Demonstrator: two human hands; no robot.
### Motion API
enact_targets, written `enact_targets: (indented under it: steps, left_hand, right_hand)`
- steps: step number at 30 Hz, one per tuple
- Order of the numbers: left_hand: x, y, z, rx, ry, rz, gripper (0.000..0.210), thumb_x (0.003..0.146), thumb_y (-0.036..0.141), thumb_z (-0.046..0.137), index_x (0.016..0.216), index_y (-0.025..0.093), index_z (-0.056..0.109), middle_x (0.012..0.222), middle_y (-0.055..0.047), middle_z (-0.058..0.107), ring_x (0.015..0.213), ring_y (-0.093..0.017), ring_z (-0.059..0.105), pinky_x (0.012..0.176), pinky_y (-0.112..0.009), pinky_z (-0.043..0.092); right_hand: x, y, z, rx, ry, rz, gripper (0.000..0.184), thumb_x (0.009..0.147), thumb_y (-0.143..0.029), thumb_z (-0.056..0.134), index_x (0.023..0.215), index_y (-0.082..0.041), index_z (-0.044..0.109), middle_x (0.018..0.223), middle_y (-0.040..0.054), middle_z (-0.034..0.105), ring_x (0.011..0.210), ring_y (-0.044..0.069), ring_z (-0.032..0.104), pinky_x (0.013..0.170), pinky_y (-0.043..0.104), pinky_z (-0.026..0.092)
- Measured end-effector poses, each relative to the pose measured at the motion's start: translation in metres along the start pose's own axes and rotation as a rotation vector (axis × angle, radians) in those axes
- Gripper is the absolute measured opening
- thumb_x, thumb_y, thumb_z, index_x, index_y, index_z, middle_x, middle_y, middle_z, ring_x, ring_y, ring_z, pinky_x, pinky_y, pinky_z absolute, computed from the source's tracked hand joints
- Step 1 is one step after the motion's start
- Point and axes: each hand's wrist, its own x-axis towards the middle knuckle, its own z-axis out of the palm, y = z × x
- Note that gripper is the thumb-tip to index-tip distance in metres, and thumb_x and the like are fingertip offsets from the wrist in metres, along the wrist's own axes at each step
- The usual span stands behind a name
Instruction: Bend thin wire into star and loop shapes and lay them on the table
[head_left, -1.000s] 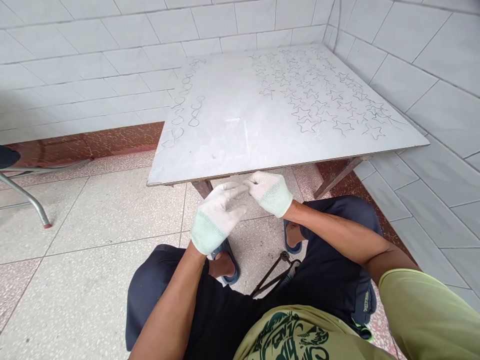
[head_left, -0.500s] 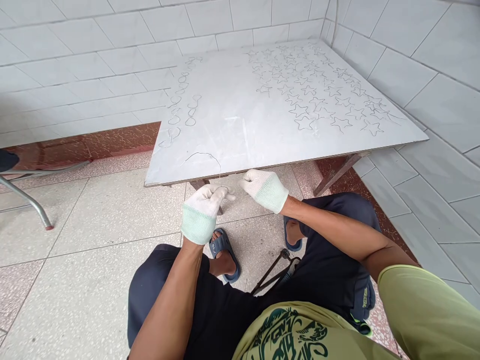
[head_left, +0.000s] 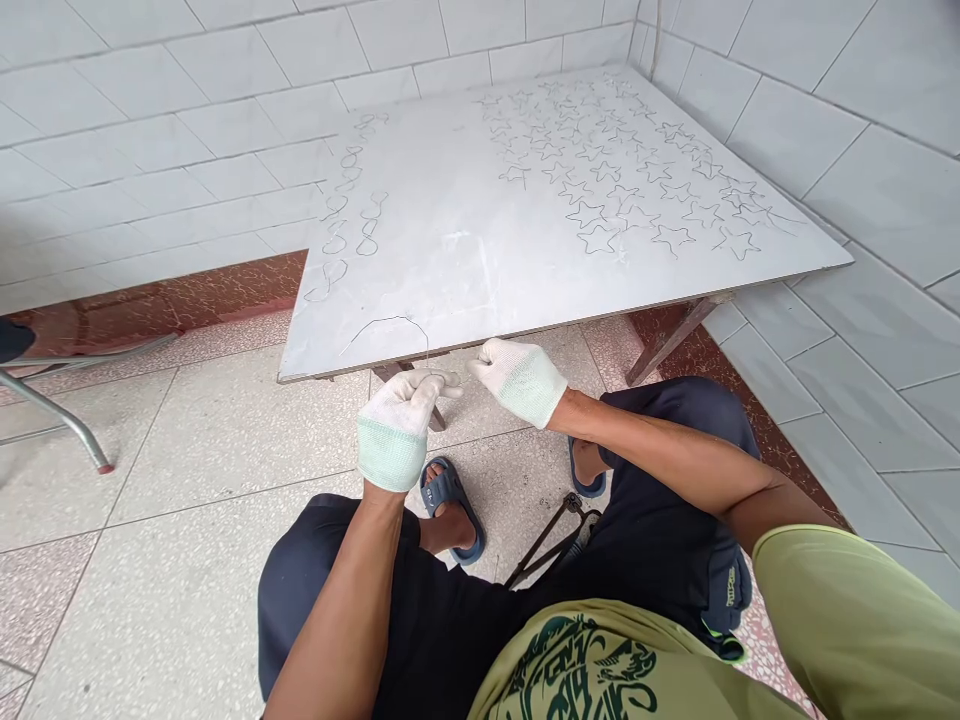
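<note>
Left hand (head_left: 397, 412): gloved, pinching one end of a thin wire (head_left: 390, 322) just below the table edge.
Wire: arching up from the left fingers and lying over the near edge of the white tabletop (head_left: 450, 270).
Right hand (head_left: 519, 378): gloved, curling narrowly just beside the left; whether it is holding anything cannot be told.
Far right of tabletop: wire stars (head_left: 622, 170) lying in rows.
Far left of tabletop: looped wire shapes (head_left: 349, 215) lying in a column.

Thin wire (head_left: 390, 324) too fine to follow into the gloved left hand (head_left: 397, 415); right hand (head_left: 519, 378) fingertips' hold unclear; metal chair leg (head_left: 52, 415) cut off at left edge.
</note>
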Motion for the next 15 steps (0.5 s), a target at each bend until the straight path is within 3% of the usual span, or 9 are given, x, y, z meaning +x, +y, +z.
enact_targets:
  steps: [6,11,15]
  left_hand:
    - [-0.001,-0.001,0.003,0.014,0.017,0.015,0.03,0.096,0.042,0.063,0.1,0.018,0.079,0.099,-0.008,0.087,0.068,-0.02,0.073,0.068,-0.032,0.057]
    - [-0.002,-0.01,0.008,-0.045,0.07,0.111,0.03,0.099,0.043,0.063,0.101,0.018,0.079,0.102,-0.008,0.087,0.099,-0.026,0.082,0.091,-0.035,0.061]
    - [0.001,-0.021,0.013,-0.103,0.109,0.189,0.03,0.099,0.044,0.065,0.099,0.018,0.079,0.097,-0.008,0.086,0.109,-0.028,0.081,0.11,-0.042,0.057]
  right_hand:
    - [0.0,-0.002,-0.002,-0.065,-0.023,-0.02,0.029,0.109,-0.036,0.059,0.093,-0.02,0.076,0.087,0.0066,0.079,0.077,0.02,0.066,0.069,0.033,0.033]
    - [-0.003,-0.004,-0.006,-0.09,-0.07,-0.054,0.028,0.112,-0.032,0.056,0.096,-0.018,0.076,0.088,0.0066,0.078,0.076,0.018,0.063,0.069,0.032,0.032]
    - [-0.004,-0.004,-0.005,-0.086,-0.078,-0.078,0.03,0.112,-0.031,0.054,0.098,-0.016,0.075,0.09,0.0075,0.078,0.077,0.017,0.063,0.07,0.031,0.033]
